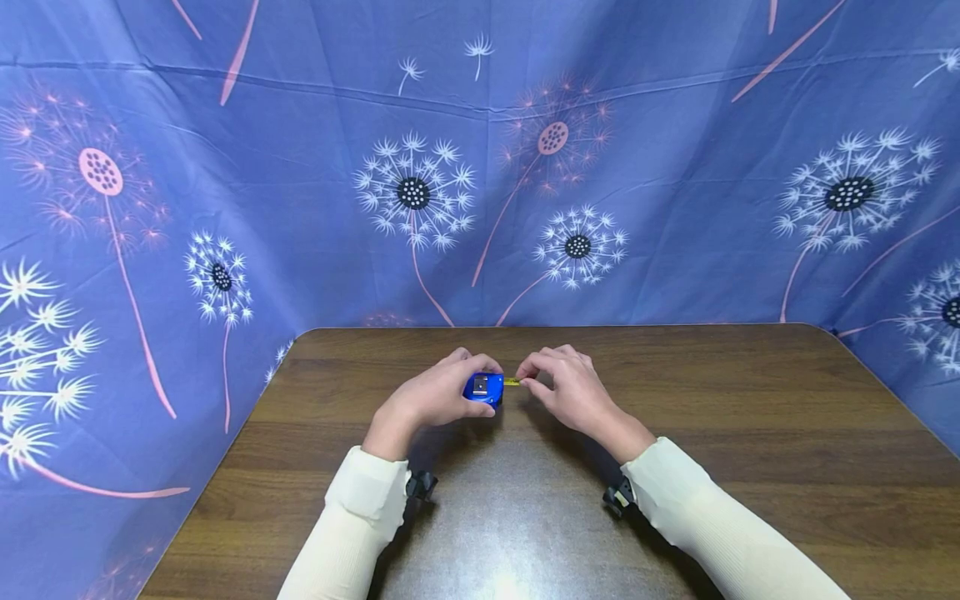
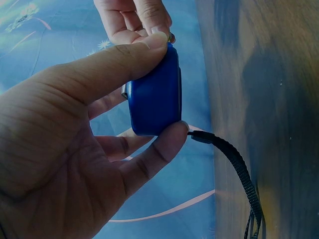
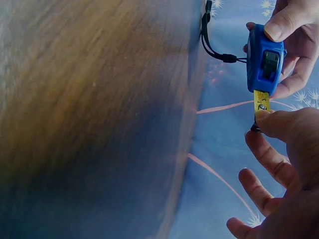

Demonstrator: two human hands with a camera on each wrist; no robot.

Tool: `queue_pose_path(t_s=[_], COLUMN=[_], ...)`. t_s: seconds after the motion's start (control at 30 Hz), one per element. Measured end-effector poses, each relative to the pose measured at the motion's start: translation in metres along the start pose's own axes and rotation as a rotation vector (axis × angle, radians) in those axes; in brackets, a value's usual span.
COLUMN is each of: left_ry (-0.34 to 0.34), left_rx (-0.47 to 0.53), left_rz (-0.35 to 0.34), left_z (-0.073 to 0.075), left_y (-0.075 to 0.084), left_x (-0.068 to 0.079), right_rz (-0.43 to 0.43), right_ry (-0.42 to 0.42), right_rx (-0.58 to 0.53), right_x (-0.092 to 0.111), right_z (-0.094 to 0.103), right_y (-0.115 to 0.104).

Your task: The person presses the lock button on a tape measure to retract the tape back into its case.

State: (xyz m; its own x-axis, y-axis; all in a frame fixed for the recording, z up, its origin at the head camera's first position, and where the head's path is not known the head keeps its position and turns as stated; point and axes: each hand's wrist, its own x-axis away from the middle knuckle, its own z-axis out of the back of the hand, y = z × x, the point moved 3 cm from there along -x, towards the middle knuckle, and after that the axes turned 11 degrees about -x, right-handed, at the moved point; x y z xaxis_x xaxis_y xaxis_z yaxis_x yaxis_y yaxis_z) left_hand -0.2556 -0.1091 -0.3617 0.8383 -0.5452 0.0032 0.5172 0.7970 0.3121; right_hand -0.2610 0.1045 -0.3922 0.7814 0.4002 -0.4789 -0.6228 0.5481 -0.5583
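Observation:
My left hand (image 1: 438, 390) grips a blue tape measure (image 1: 483, 390) by its case, thumb on one edge and fingers on the other. In the right wrist view the case (image 3: 261, 59) shows a black button on its face, and a short piece of yellow blade (image 3: 261, 100) sticks out. My right hand (image 1: 567, 387) pinches the end of that blade between thumb and forefinger, its other fingers spread apart. From the case's other end hangs a black wrist strap (image 2: 234, 154). Both hands are above the table, facing each other.
The brown wooden table (image 1: 750, 400) spreads under both arms, its far edge against a blue cloth (image 1: 315, 167) printed with dandelions. Small black devices are strapped at the left wrist (image 1: 422, 485) and right wrist (image 1: 619, 497). Light glares off the table's near middle.

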Motion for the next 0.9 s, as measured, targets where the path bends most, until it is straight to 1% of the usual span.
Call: queue_pose_path(t_s=[0.27,0.63,0.9], left_ry=[0.0,0.003,0.004], left_rx=[-0.001,0.008,0.005], left_rz=[-0.021,-0.022,-0.034], left_z=[-0.0003,0.0001,-0.0011], left_y=[0.004,0.0057,0.0084], left_x=[-0.0013,-0.0012,-0.0028], right_rz=[-0.007,-0.012,0.021], right_ry=[-0.013,-0.007,-0.003], right_rx=[-0.015,-0.016,-0.026], right_x=[-0.0004,-0.0015,-0.0023], right_z=[-0.0036,-0.0037,-0.0049], right_y=[-0.0014,-0.0024,-0.0032])
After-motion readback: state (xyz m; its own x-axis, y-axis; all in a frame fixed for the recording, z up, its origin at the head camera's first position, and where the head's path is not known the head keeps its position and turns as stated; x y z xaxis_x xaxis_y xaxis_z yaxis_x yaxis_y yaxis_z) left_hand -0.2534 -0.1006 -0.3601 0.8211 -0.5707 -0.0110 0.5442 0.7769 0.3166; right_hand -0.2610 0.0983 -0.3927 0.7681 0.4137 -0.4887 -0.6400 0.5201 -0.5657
